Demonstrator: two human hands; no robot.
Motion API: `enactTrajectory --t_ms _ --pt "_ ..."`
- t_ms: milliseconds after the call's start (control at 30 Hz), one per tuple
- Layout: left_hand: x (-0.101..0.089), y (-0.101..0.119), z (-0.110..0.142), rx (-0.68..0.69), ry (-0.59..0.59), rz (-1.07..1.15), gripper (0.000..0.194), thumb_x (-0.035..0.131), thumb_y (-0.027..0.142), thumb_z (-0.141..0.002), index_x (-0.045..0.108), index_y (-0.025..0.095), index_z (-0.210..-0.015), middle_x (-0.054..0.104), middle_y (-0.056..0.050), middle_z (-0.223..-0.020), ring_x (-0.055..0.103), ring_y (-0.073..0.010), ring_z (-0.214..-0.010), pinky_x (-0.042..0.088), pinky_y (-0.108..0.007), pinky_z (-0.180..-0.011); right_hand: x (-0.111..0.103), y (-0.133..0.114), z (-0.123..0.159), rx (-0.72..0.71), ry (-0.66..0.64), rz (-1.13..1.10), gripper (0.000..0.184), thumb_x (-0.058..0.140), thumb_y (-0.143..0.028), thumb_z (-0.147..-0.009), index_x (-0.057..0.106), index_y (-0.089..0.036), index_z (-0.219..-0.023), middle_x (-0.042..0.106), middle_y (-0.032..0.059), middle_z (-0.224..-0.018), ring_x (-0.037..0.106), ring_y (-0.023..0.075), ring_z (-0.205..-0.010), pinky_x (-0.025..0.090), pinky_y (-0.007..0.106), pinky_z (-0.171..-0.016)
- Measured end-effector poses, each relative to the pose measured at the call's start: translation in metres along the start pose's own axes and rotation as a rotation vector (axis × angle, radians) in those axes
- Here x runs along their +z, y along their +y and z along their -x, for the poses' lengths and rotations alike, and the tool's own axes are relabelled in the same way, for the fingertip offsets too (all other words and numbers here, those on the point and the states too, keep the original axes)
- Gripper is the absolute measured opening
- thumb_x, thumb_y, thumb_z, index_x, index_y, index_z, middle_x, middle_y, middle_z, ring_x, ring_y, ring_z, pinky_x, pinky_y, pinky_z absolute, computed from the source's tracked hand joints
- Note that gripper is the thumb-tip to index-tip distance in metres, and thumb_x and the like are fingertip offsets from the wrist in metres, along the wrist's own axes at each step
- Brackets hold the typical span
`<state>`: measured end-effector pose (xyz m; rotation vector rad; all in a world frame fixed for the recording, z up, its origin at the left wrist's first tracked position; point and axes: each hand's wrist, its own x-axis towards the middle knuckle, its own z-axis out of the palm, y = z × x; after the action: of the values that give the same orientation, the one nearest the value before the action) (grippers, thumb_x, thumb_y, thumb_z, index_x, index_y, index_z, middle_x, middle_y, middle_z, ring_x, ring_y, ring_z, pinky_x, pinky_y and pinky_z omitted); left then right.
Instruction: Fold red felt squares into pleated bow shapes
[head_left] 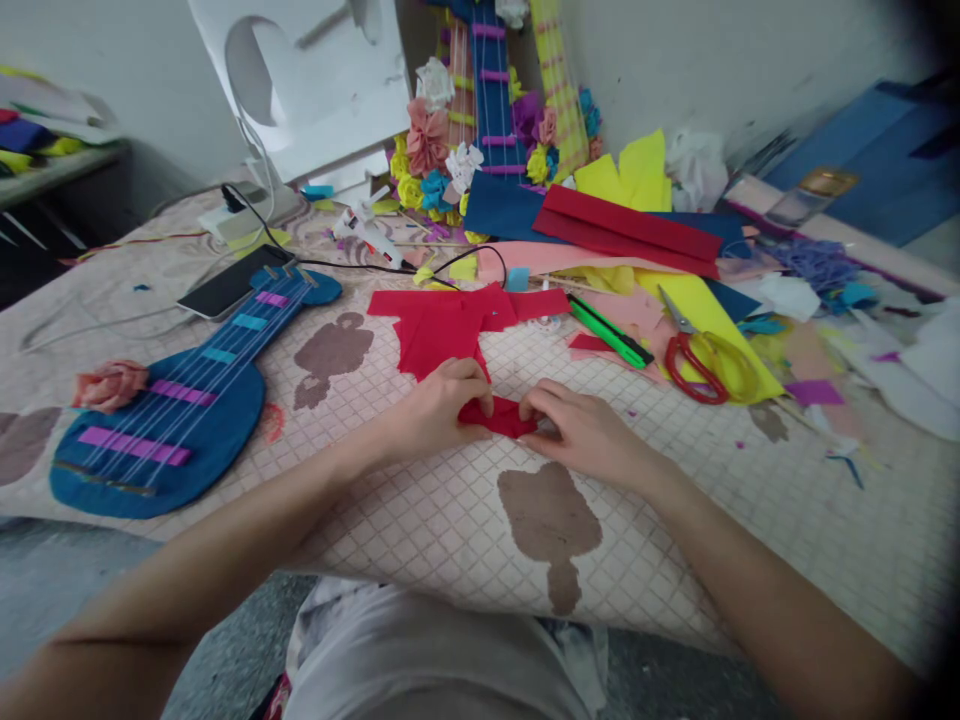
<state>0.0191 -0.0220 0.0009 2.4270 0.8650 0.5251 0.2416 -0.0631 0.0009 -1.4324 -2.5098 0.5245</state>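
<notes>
Between my two hands, a small red piece of crepe paper is held by its ends just over the table. My left hand pinches its left end, thumb in front. At the other end, my right hand grips it between thumb and fingers. Just beyond my hands lie several overlapping red paper pieces. A green box cutter rests to the right of them, and scissors with a red and yellow handle lie farther right.
A blue paper guitar with a pink flower lies at left, beside a phone. A glue gun and its cord lie behind. Folded red paper, yellow paper and scraps cover the right side. More decorated guitars lean against the wall.
</notes>
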Motion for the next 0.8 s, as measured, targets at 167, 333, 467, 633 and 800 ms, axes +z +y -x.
enactTrajectory --t_ms 167,333,467,633,800 --pt "-0.009 -0.003 0.002 -0.007 -0.051 -0.100 0.007 0.067 0.015 -0.075 0.063 0.015 -0.081 0.056 -0.005 -0.089 0.054 -0.0170 -0.084 0.045 -0.028 -0.072 0.000 0.001 0.001 -0.031 0.003 0.013 0.012 0.057 -0.030 -0.085 0.050 -0.022 -0.091 0.057 0.0016 -0.094 0.056 0.0150 -0.075 0.041 0.028 -0.066" --pt "-0.012 -0.003 0.002 0.043 -0.124 -0.132 0.006 0.058 0.012 -0.079 0.061 0.015 -0.083 0.057 -0.004 -0.088 0.055 -0.0136 -0.077 0.043 -0.025 -0.066 -0.003 0.001 0.001 -0.008 0.010 -0.044 0.020 0.060 -0.033 -0.083 0.050 -0.023 -0.096 0.058 0.0020 -0.098 0.056 0.0151 -0.076 0.041 0.028 -0.064" --pt "-0.012 -0.001 0.002 0.053 -0.096 -0.117 0.008 0.058 0.012 -0.077 0.057 0.015 -0.084 0.054 -0.004 -0.090 0.053 -0.0124 -0.074 0.041 -0.023 -0.062 -0.008 0.001 0.001 -0.006 0.009 -0.115 0.016 0.060 -0.028 -0.082 0.049 -0.022 -0.091 0.056 0.0016 -0.095 0.055 0.0142 -0.075 0.041 0.027 -0.063" --pt "-0.011 0.002 0.001 0.103 -0.110 -0.069 0.007 0.057 0.007 -0.078 0.057 0.014 -0.077 0.053 -0.004 -0.088 0.052 -0.0116 -0.075 0.042 -0.023 -0.066 -0.008 0.005 -0.001 -0.036 -0.033 -0.174 0.006 0.052 -0.015 -0.084 0.051 -0.021 -0.082 0.056 0.0002 -0.086 0.054 0.0139 -0.077 0.040 0.027 -0.068" --pt "-0.007 -0.001 0.000 0.141 -0.110 -0.092 0.006 0.055 0.011 -0.082 0.060 0.014 -0.079 0.054 -0.004 -0.088 0.053 -0.0127 -0.077 0.042 -0.024 -0.067 -0.003 0.006 -0.002 -0.050 -0.004 -0.168 0.014 0.047 -0.010 -0.084 0.053 -0.022 -0.085 0.059 0.0004 -0.089 0.055 0.0144 -0.083 0.041 0.028 -0.072"
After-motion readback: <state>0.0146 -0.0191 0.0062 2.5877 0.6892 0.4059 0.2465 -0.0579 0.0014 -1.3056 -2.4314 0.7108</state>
